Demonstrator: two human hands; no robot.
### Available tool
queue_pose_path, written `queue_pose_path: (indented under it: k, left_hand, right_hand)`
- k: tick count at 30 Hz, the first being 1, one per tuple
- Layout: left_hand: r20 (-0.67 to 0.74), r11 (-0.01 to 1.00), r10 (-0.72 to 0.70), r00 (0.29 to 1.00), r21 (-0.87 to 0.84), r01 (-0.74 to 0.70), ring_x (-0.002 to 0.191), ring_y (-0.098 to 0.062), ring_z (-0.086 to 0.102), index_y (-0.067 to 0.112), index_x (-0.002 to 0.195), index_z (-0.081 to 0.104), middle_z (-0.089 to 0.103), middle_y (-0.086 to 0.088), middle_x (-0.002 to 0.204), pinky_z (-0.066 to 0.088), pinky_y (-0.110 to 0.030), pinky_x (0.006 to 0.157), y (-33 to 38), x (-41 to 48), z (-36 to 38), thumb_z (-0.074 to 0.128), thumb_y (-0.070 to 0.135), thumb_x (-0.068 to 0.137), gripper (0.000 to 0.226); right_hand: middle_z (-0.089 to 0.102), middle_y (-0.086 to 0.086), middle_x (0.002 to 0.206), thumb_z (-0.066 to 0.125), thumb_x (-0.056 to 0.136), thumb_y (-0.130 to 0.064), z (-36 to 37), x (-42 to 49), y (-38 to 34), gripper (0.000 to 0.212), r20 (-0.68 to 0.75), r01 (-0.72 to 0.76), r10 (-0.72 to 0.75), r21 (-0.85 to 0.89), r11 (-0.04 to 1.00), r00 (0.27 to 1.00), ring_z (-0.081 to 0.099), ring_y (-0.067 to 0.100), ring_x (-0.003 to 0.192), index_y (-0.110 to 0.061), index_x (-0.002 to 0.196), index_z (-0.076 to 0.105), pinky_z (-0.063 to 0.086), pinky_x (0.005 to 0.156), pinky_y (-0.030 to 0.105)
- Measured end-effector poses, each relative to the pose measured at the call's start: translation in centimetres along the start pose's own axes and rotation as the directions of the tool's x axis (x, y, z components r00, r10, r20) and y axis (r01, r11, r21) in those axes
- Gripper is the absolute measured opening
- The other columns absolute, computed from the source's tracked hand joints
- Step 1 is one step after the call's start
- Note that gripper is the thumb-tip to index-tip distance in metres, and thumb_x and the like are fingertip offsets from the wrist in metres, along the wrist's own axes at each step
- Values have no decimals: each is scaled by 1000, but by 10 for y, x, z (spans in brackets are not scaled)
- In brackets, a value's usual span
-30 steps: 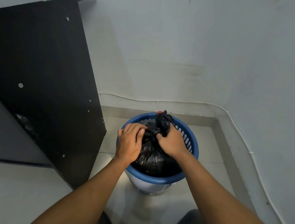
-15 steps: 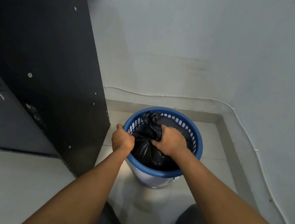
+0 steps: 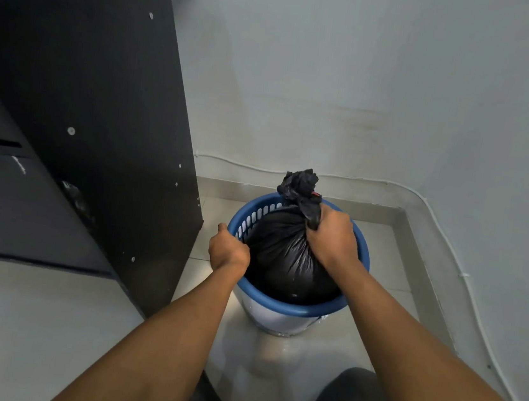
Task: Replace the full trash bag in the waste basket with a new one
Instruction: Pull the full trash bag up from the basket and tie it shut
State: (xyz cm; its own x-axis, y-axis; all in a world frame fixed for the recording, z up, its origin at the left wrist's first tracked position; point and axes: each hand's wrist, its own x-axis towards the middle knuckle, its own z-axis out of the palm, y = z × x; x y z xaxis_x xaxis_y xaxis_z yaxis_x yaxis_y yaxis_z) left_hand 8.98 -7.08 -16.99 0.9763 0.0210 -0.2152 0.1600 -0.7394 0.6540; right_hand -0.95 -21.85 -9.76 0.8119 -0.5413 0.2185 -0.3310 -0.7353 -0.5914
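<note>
While the left hand (image 3: 228,252) clutches the blue waste basket (image 3: 286,308) by its rim, the right hand (image 3: 333,242) closes its fingers (image 3: 317,221) around the knotted neck of the black trash bag (image 3: 279,255), sitting inside the basket.

black desk panel (image 3: 93,119) left | white cable (image 3: 444,242) along wall base (clipped) | tiled floor (image 3: 24,330)

Pale grey walls (image 3: 354,78) meet in a corner at the far right. A thin white cable (image 3: 463,275) runs along their base, above a light skirting (image 3: 372,209). The floor (image 3: 41,323) is pale glossy tile. At left stands a black desk (image 3: 100,113), its side panel dotted with screw caps.
</note>
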Motion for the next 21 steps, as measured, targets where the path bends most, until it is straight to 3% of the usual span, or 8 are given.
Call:
queue_pose_path:
  k: [5,9,12,14,16,17,19,21]
  left_hand:
    - [-1,1000,6,1000,18,-6,99,-32,64,7,124,48,62,-16,112,46,-32,62,3,-4,0,60,3,89,37]
    - [3,1000,6,1000,-8,-6,94,-32,64,6,120,49,62,-17,107,45,-33,62,5,-5,0,58,4,90,32]
    - [14,1000,4,1000,-12,-4,95,-33,64,5,120,49,62,-17,108,46,-34,64,4,-6,0,61,4,88,35]
    - [22,1000,8,1000,-8,-8,97,-33,64,4,122,48,62,-18,109,47,-34,66,2,-8,-2,61,4,89,36]
    - [24,1000,6,1000,2,-6,99,-33,63,4,124,47,62,-18,110,47,-35,67,2,-9,-3,60,5,90,36]
    - [24,1000,2,1000,4,-2,100,-34,63,4,124,47,61,-18,111,47,-36,67,3,-10,-3,59,5,91,36]
    - [19,1000,1,1000,7,-1,102,-36,62,3,125,46,61,-20,113,48,-38,69,5,-12,-2,58,5,91,36]
    - [10,1000,-5,1000,9,5,105,-38,62,2,127,46,60,-22,116,51,-42,74,7,-13,-1,55,4,92,36]
  right_hand:
    - [57,4,67,53,92,-14,-25,11,-8,17,-147,-53,75,148,987,986,53,23,60,-12,75,56,31,52,31]
    - [56,3,60,58,87,-14,-52,22,-26,23,-258,5,61,248,969,964,48,17,53,-17,65,52,37,51,31]
    - [55,0,60,60,87,-27,-62,19,-31,28,-259,2,43,172,985,965,53,21,56,-21,61,50,36,53,30]
    - [54,0,71,60,87,-38,-67,13,-30,31,-258,-35,34,-2,999,966,57,26,73,-20,62,52,38,58,30]
    - [53,3,97,62,82,-57,-71,8,-23,37,-197,-77,46,-152,985,979,51,28,100,-20,73,62,47,70,36]
    - [52,4,105,64,75,-70,-72,5,-21,52,-139,-109,86,-175,979,987,49,28,106,-19,81,67,50,77,38]
    - [61,3,106,66,53,-87,-74,-2,-15,79,18,-154,157,-113,982,987,59,26,101,-20,93,72,55,84,41]
    - [72,3,103,77,46,-79,-70,-12,-10,81,202,-156,170,-84,984,965,66,26,98,-24,105,72,56,85,40]
